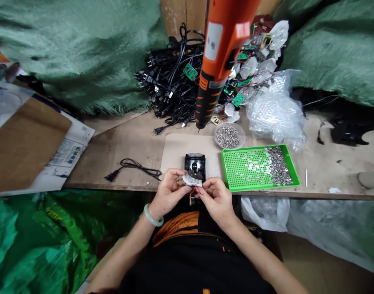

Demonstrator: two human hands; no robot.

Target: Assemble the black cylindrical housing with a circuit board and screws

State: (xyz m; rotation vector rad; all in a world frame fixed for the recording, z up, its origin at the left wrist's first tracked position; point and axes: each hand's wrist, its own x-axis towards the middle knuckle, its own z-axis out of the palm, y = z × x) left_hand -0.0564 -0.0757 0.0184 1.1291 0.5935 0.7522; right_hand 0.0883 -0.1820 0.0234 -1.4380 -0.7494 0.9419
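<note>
Orange power driver (220, 53) was suspended above the counter (98, 157). At left, a black cord (134, 164) was laid flat; a white-wrapped, wired part (191, 179) was held at the counter's front edge, clamped in the fingers of the left hand (168, 192) and right hand (218, 200); a green tray (234, 167) was set farther right.

Housing (195, 160) in ctr.: blk. plastic, smooth, glossy. Elec. screwdriver (219, 49), upper ctr.: orange plastic, slightly shiny. Perforated tray (260, 188), right of ctr.: smooth green plastic. Screws (227, 136) nr. ctr.: shiny metal. Woven sheet (83, 49), upper left: rough, matt, w/ frayed edge. Box (27, 139), left: matt cardboard.
</note>
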